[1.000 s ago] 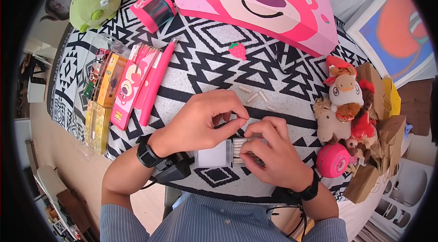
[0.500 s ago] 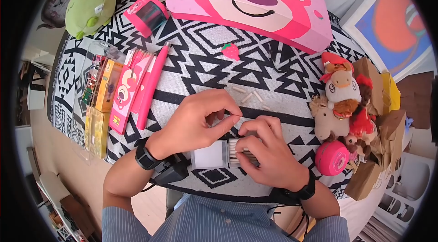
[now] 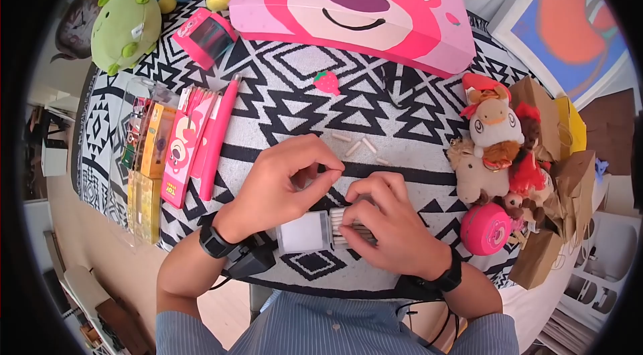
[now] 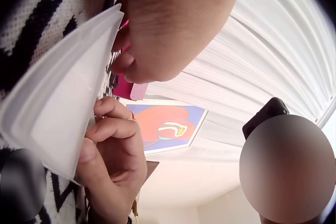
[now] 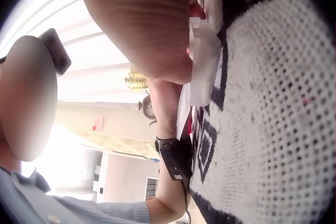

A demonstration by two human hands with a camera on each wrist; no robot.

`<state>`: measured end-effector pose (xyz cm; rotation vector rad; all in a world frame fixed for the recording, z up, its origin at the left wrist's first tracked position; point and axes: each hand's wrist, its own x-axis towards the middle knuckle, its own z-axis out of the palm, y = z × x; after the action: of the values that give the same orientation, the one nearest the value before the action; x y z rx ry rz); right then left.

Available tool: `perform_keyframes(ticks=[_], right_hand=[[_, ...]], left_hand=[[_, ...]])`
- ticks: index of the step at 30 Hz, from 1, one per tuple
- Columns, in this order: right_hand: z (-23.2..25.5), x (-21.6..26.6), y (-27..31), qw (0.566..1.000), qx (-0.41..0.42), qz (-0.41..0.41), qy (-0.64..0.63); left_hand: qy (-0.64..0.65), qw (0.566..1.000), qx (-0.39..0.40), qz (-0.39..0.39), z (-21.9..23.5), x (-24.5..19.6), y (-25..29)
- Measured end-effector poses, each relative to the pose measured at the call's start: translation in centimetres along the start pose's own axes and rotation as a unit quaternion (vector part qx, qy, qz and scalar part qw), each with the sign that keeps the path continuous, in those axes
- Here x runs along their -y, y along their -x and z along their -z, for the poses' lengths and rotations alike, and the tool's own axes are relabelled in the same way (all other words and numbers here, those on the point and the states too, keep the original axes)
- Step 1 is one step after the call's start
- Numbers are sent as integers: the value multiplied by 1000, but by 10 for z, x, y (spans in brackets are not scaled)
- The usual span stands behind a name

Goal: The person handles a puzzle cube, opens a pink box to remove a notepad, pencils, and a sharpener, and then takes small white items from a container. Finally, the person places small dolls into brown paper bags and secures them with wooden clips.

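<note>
A small clear plastic box lies near the table's front edge, its lid half on the left. Short white sticks lie in rows in the right half, partly hidden by my right hand. That hand's curled fingers and thumb are right at the sticks; I cannot tell whether they pinch one. Above the lid, my left hand has its thumb and index fingertips together, with nothing visible between them. Several loose white sticks lie just beyond the hands. The left wrist view shows the translucent lid tilted before the right fingers.
Pink pencil boxes and clear-lidded packs lie at left. A strawberry-shaped piece lies mid-table, with a large pink bear box behind. Plush toys, a round pink case and paper bags stand at right.
The head view has shifted, so the table things sit lower and further left. Both hands keep nearly the same pose beside the box.
</note>
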<state>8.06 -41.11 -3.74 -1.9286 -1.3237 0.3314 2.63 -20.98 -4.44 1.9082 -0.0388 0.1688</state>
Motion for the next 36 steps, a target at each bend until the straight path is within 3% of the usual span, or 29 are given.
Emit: perform_keyframes(ticks=[8,11,14,21,25,28,31,36], right_hand=[[7,0,0,999,-46,-8,-10],[9,-7,0,980,-178,-78,31],[12,-16,-1,967,-215,-127,44],[10,-26,1,973,-184,-119,72],[12,-26,0,974,-185,-112,68],[13,-24,1,978,-158,-131,43],[17,-17,-3,984,-130,-89,80],[13,-19,-3,987,-84,-62,124]], left_hand=[[-73,996,-52,-5,2,6,-6],[-97,994,-47,5,-3,0,-13],[-168,984,-50,-20,-7,10,-16],[-160,986,-50,8,-4,9,-17],[-140,989,-41,-23,-2,8,-15],[-62,998,-26,-12,-2,6,-12],[-24,1000,3,5,2,1,-10],[-62,996,52,-45,4,6,-9]])
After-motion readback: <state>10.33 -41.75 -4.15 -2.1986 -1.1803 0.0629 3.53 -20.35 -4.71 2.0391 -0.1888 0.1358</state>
